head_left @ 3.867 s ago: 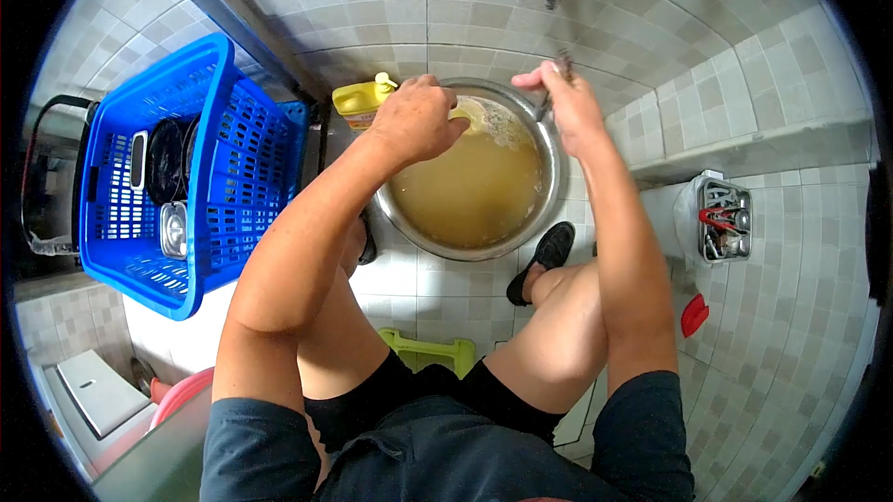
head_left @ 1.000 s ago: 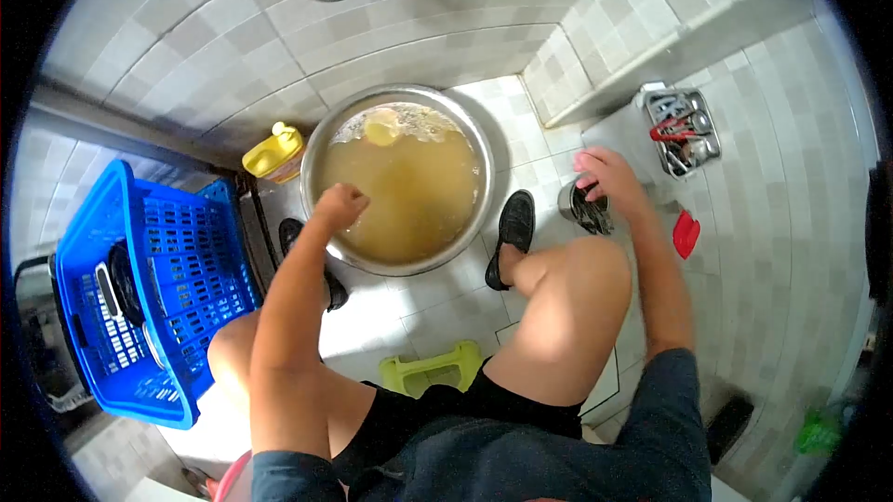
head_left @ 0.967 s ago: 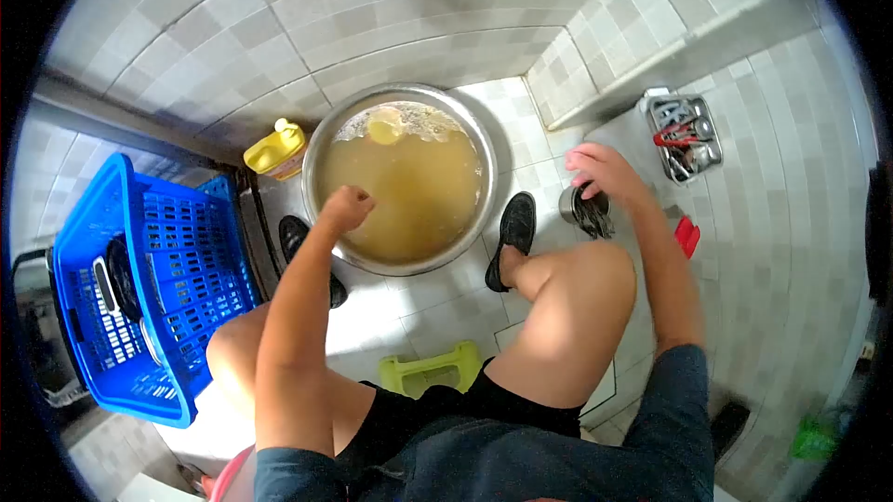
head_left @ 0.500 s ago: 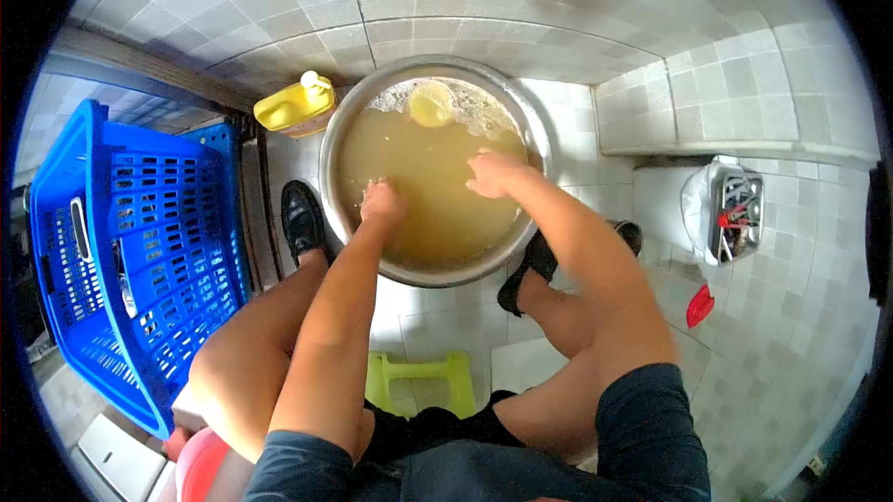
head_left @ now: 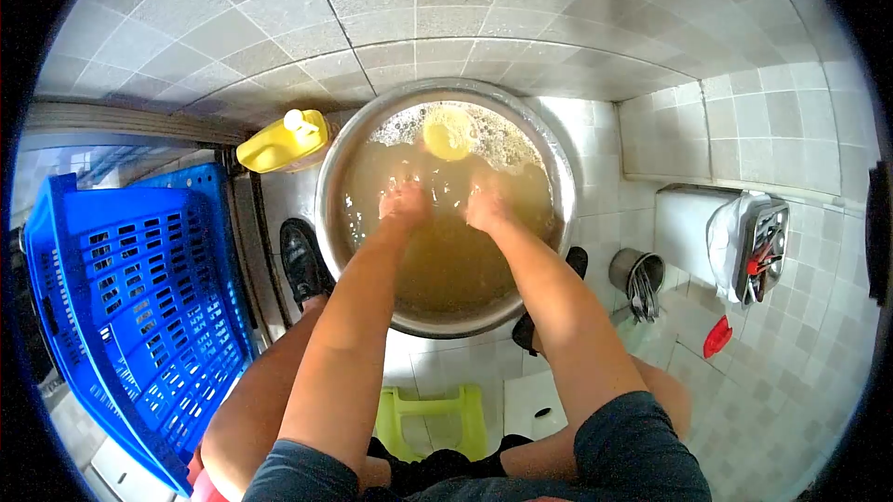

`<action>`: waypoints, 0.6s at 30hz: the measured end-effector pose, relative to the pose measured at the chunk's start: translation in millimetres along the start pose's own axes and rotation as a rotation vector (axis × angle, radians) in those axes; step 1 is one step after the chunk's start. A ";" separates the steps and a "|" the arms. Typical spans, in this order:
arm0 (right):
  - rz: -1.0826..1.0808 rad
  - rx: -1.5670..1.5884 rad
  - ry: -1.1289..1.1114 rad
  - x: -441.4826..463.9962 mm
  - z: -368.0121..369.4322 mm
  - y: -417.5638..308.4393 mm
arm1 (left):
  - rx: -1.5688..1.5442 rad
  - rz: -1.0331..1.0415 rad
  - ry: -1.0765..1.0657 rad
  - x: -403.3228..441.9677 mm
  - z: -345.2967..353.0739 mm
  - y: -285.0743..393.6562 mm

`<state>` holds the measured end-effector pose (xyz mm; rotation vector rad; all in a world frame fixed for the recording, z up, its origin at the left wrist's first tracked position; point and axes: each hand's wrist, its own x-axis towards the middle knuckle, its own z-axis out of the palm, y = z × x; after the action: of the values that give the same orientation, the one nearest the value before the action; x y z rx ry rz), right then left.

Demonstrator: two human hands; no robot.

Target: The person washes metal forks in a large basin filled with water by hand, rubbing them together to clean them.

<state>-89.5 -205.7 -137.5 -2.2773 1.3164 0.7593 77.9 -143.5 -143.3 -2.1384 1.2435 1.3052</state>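
Both hands, left point(head_left: 405, 202) and right point(head_left: 487, 201), are partly submerged in the cloudy water point(head_left: 446, 260) of the metal basin point(head_left: 329, 223). Finger positions cannot be determined; anything held below the surface is hidden. A round yellow item point(head_left: 448, 133) lies at the basin's far side, amid foam. The yellow bottle point(head_left: 284, 142) stands left of the basin; the blue basket point(head_left: 139, 307) is cut off.

Basin point(head_left: 446, 325): metal, smooth, shiny at the rim. Blue basket point(head_left: 139, 297): plastic, slotted wall. I read the yellow jug point(head_left: 279, 146) as glossy plastic, and the green stool point(head_left: 433, 404) likewise smooth plastic. Cup point(head_left: 633, 265): shiny metal, with metal utensils point(head_left: 644, 293). Wall tiles point(head_left: 465, 0): smooth, with a soft sheen. Sleeve point(head_left: 635, 437): dark matt cloth. Shoe point(head_left: 302, 260): black, slightly glossy.
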 end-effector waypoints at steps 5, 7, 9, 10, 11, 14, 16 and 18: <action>0.122 0.132 0.157 10.5 44.1 -0.1 | 0.215 0.101 0.241 -27.2 23.2 4.1; 0.163 0.181 0.308 0.7 55.4 -8.5 | 0.026 0.215 0.609 4.8 60.3 -14.8; 0.183 0.198 0.344 -9.3 55.3 -12.6 | -0.018 0.172 0.540 2.8 53.2 -13.5; 0.139 0.189 0.287 -12.5 56.1 -11.6 | -0.063 0.130 0.471 -0.2 49.2 -12.8; 0.118 0.185 0.258 -14.0 57.1 -12.6 | -0.061 0.131 0.471 -4.9 48.0 -11.0; 0.221 0.499 0.078 -14.2 65.2 -19.5 | -0.489 -0.029 0.333 -16.6 53.4 -6.2; 0.332 0.577 0.068 -25.0 53.5 -33.9 | -0.548 -0.094 0.379 -8.7 73.5 -8.5; 0.445 0.656 0.061 -31.3 43.0 -40.6 | -0.360 -0.048 0.412 0.2 89.9 -11.4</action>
<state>-77.6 -140.8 -148.0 -1.5201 1.8033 0.3059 38.4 -77.8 -191.6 -2.7834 1.1566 1.1766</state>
